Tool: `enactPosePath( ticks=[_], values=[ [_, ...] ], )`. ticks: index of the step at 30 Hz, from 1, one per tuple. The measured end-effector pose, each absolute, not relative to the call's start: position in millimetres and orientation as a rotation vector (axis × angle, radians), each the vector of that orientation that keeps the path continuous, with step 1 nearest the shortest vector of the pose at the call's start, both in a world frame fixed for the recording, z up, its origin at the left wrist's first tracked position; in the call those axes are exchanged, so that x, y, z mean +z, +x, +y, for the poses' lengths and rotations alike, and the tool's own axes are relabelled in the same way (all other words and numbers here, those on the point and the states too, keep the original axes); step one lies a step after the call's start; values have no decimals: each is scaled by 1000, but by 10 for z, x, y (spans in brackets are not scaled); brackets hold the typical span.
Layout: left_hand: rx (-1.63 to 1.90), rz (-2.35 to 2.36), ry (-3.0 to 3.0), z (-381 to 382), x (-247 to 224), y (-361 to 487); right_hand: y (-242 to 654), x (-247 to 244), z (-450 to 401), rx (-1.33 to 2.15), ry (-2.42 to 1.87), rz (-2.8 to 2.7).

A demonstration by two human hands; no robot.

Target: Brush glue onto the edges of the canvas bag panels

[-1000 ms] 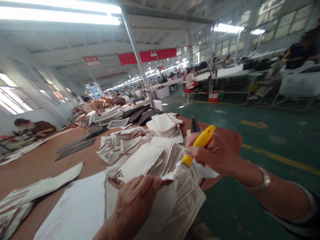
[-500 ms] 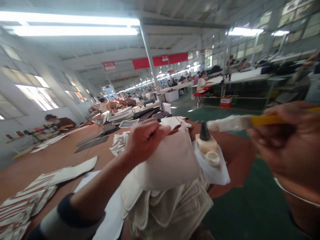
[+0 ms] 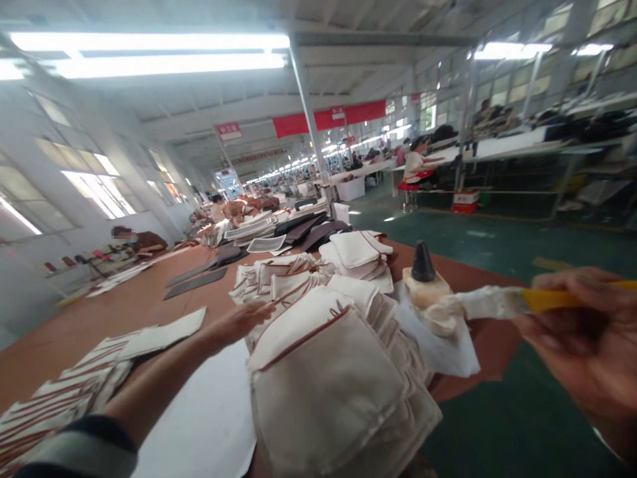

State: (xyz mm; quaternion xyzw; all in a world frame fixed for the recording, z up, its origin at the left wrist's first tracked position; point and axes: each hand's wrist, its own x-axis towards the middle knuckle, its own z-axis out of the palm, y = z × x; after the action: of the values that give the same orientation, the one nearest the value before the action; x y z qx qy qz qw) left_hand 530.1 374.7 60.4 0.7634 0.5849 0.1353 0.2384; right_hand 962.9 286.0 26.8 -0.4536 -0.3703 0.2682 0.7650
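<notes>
My right hand [image 3: 587,338] grips a brush [image 3: 542,300] by its yellow handle. White, coated bristles touch a small cream-coloured cup [image 3: 442,320], which sits beside a pale block topped by a dark cone [image 3: 423,262]. Across the table, my left hand [image 3: 251,317] is at the left edge of the fabric stack, fingers stretched out and partly blurred; whether they touch the cloth is unclear. A cream fabric piece with a brown-edged opening [image 3: 328,392] lies on top of that stack, directly in front of me.
Brown sheeting covers the table [image 3: 199,318]. Striped-edge fabric pieces [image 3: 64,378] overlap at left, near a white sheet [image 3: 199,418]. More cream pieces [image 3: 358,252] and dark panels [image 3: 318,229] lie farther back. A seated person [image 3: 418,166] is beyond, on the green floor.
My left hand has let go of the raised fabric piece and moved left and down; the piece now lies on the stack. The brush has dropped down to the cup.
</notes>
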Motion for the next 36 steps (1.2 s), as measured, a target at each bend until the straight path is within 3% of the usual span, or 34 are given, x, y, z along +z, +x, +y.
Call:
enactPosePath(
  ticks=[6, 17, 23, 30, 36],
  values=[
    [286, 1740, 2358, 3607, -129, 6264, 9157, 49, 3132, 935, -679, -634],
    [201, 1801, 2490, 3648, -421, 6983, 9178, -629, 3556, 947, -779, -657],
    [230, 1724, 2196, 3821, -361, 6890, 9257, -600, 3538, 966, -754, -648],
    [540, 1349, 1706, 3720, -235, 6772, 9236, -509, 3463, 995, -667, -677],
    [631, 1278, 1538, 3575, -183, 6775, 9060, -478, 3523, 967, -715, -996]
  ],
)
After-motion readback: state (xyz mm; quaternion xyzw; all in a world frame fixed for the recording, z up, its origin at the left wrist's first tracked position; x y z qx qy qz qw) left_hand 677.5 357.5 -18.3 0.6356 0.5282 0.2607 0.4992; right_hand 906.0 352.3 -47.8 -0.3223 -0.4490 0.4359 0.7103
